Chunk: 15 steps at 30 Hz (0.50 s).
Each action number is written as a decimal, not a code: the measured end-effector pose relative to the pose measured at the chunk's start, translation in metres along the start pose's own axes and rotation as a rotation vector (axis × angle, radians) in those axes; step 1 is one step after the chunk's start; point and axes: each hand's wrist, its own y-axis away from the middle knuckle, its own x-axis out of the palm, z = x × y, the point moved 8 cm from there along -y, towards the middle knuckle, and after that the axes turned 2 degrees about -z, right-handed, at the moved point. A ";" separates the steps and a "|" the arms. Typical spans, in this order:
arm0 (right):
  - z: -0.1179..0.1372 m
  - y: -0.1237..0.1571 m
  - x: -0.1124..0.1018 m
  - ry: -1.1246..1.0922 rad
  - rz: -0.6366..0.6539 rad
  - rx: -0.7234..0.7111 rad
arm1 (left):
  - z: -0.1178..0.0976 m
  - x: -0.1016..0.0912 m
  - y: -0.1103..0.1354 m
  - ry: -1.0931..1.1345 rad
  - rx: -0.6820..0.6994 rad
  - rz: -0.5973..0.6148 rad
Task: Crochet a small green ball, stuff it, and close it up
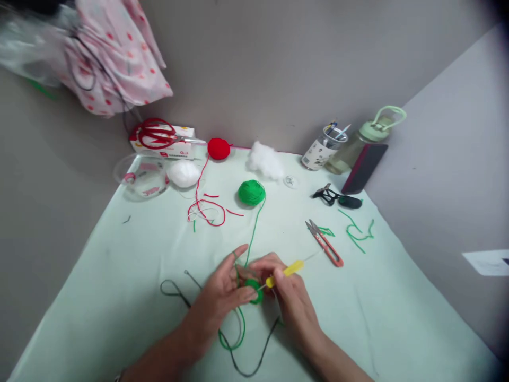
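Observation:
My left hand (225,289) pinches a small round piece of green crochet (254,293) between thumb and fingers, its index finger raised with green yarn running over it. In my right hand (292,297) is a crochet hook (290,270) with a yellow handle. The hook's tip reaches the green piece; its exact place in the stitches is too small to tell. From the hands a strand leads back to a green yarn ball (251,192). Below the hands hang a loop of green yarn (243,329) and a dark cord (250,374).
Orange thread snips (326,245) and green yarn scraps (360,231) lie to the right. Toward the back are a red yarn ball (218,149), white stuffing (264,160), a clear bowl (143,180), red-handled scissors (157,133), a pen cup (323,149) and a bottle (360,140).

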 end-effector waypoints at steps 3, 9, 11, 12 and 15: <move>0.002 -0.004 0.004 -0.018 0.048 -0.039 | 0.004 0.001 0.001 0.095 -0.132 -0.016; 0.022 0.001 0.012 0.119 0.121 -0.270 | 0.007 0.000 0.015 0.180 -0.241 -0.085; 0.029 0.009 0.018 0.230 0.174 -0.357 | 0.005 0.002 0.021 0.182 -0.231 -0.110; 0.032 0.014 0.021 0.272 0.194 -0.402 | 0.003 0.004 0.023 0.181 -0.215 -0.112; 0.044 0.030 0.022 0.341 0.137 -0.534 | -0.007 0.012 0.028 0.141 -0.117 -0.084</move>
